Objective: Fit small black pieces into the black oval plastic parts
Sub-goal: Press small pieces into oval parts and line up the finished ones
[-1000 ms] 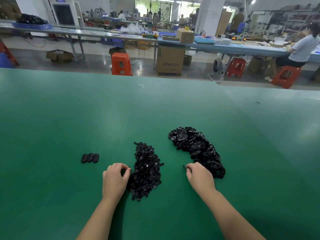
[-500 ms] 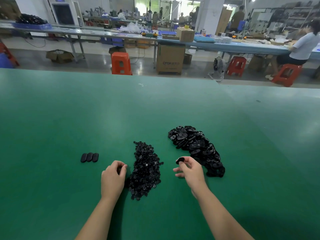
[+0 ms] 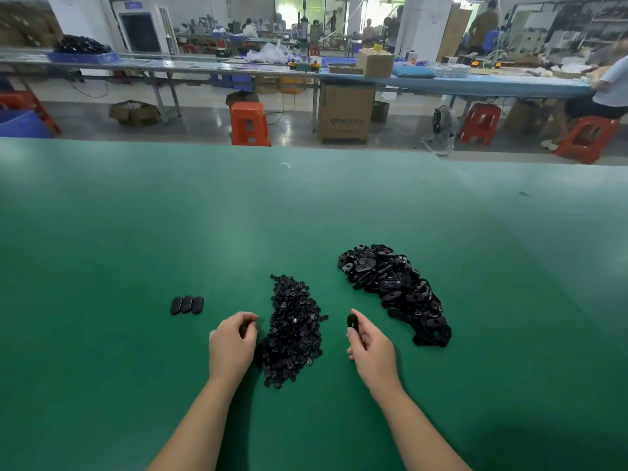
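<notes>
A heap of small black pieces point(image 3: 295, 329) lies on the green table point(image 3: 136, 232) in front of me. To its right stretches a heap of black oval parts point(image 3: 394, 288). My right hand point(image 3: 372, 348) pinches one black oval part point(image 3: 352, 321) upright between thumb and fingers, left of the oval heap. My left hand point(image 3: 232, 343) sits at the left edge of the small-piece heap, fingers curled around something dark and small that I cannot make out. Three oval parts point(image 3: 187, 304) lie side by side further left.
Beyond the table's far edge are an orange stool point(image 3: 249, 124), a cardboard box point(image 3: 346, 112), red stools and a long workbench point(image 3: 238, 68). A seated person point(image 3: 608, 93) works at the far right.
My right hand left the oval heap, lifted one oval part and carried it left toward the middle. My left hand stayed at the small-piece heap, its fingers curling in.
</notes>
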`<state>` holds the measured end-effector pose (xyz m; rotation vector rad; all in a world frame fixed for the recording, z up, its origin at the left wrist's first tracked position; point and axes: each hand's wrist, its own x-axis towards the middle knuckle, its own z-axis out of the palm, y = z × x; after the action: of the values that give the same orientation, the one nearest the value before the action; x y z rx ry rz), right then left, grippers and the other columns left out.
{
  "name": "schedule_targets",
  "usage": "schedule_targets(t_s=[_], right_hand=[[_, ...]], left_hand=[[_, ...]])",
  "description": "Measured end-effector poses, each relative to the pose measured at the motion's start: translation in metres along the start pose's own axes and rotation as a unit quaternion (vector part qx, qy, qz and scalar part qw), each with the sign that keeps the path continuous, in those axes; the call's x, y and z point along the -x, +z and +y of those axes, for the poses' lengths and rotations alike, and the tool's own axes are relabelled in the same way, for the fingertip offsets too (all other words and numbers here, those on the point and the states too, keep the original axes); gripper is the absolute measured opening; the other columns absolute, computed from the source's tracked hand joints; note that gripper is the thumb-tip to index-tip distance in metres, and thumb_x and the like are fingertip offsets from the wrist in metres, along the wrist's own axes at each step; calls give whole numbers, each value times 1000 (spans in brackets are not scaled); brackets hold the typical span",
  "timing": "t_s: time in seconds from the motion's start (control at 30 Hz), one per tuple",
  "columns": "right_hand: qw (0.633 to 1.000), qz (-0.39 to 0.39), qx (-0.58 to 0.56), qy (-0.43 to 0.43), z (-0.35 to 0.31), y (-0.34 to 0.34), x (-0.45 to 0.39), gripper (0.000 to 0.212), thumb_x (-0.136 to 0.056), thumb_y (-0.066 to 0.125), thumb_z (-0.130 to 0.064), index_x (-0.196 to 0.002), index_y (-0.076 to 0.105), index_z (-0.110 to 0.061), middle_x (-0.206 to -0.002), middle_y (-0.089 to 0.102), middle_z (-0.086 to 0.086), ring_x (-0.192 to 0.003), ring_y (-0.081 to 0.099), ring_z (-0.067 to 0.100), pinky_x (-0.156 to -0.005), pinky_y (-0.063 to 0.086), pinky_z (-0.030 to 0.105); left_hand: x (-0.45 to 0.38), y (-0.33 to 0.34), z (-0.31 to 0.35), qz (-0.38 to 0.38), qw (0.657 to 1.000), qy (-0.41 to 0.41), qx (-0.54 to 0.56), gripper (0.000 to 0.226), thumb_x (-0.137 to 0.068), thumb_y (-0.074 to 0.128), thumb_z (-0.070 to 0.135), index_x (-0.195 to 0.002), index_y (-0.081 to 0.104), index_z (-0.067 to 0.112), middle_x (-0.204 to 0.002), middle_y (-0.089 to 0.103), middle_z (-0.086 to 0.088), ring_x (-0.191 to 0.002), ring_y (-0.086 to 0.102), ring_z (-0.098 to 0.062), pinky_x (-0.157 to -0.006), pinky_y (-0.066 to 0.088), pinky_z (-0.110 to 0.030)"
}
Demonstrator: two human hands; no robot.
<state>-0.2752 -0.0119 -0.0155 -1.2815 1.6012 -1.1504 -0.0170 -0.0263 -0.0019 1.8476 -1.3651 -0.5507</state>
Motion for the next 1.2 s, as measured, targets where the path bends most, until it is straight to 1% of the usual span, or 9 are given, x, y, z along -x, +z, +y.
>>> schedule_targets(t_s=[0.1,0.2,0.27,0.47,0.63,0.73,0.83,1.0,1.2], right_hand=[[1000,4,11,1,0,0,-2,40,-101,61,-13,-132,50,-36,-86,68,-4,-61,62,4,-64,59,31],[1000,10,17,-1,-1,-2,-3,23,-100,62,-15,-121,55,-22,-87,68,-1,-63,65,7,-64,60,33],[1000,-2,10,-7,-2,-3,-2,22,-99,62,-14,-119,59,-24,-86,67,-2,-63,64,6,-63,59,31],[999,0,-37,-4,-1,-3,-1,34,-99,62,-8,-119,67,-34,-82,67,-6,-59,59,6,-64,57,31],[999,4,5,-43,0,-4,-1,36,-102,56,-8,-124,67,-35,-92,67,-3,-59,59,5,-70,57,36],[998,9,20,-62,3,-5,-2,38,-102,55,-7,-127,66,-34,-91,61,-3,-58,58,6,-68,56,35],[1000,15,9,-26,5,-3,-4,33,-101,58,-9,-128,63,-29,-98,68,1,-62,59,7,-72,59,42],[1000,15,-3,-4,6,-4,-6,22,-98,62,-11,-104,69,-31,-82,73,-3,-60,63,5,-63,57,33],[1000,8,-5,-5,5,-4,-5,20,-96,66,-13,-99,70,-32,-79,73,-6,-65,61,6,-65,54,31]], left_hand=[[1,0,11,-5,996,-34,81,21,-96,62,12,-97,73,31,-85,73,8,-58,55,-2,-58,46,-23],[5,8,35,-27,981,-40,185,19,-91,70,14,-100,73,31,-83,74,8,-67,64,-1,-67,50,-19],[10,18,54,-56,963,-62,255,15,-88,76,14,-97,73,26,-82,75,5,-74,68,-2,-70,52,-16],[23,42,85,-132,907,-116,382,9,-87,75,5,-94,75,10,-74,71,-6,-59,54,-11,-57,47,-19],[28,49,95,-167,880,-160,416,11,-89,70,-2,-97,74,4,-73,72,-6,-53,53,-11,-52,47,-21],[30,52,100,-166,888,-160,399,11,-88,71,-2,-95,75,5,-77,73,-7,-51,52,-10,-51,46,-20],[32,57,102,-165,913,-146,343,8,-87,72,2,-89,75,8,-68,70,-4,-49,53,-10,-48,44,-20],[36,67,103,-163,958,-87,217,10,-88,72,11,-81,76,18,-58,65,6,-48,52,-8,-49,42,-23],[40,76,107,-156,974,-60,152,13,-88,70,12,-80,74,22,-67,72,3,-48,58,-5,-50,45,-19]])
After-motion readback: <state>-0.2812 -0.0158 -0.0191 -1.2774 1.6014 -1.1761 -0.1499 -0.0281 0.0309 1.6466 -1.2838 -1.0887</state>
